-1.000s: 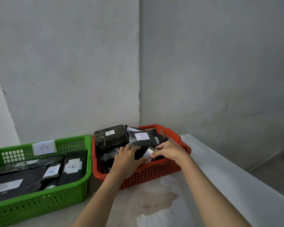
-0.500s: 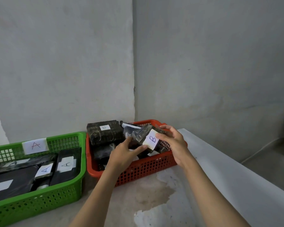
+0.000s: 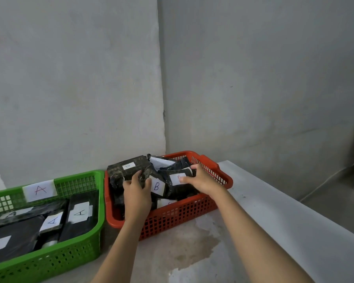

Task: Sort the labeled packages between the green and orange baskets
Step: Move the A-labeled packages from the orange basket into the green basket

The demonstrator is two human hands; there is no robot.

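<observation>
Now both hands in orange basket (image 3: 192, 213): left hand (image 3: 137, 194) grips B package (image 3: 161, 185), right hand (image 3: 202, 180) fingers curled on neighbouring package (image 3: 182, 176); settle flat, labels up, inside near wall.

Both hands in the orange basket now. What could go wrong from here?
1. Orange basket is heaped; shifting the B package under the left hand and right hand could tip the large wrapped package over the rim.
2. Some labels are partly hidden, so a misread is possible.
</observation>
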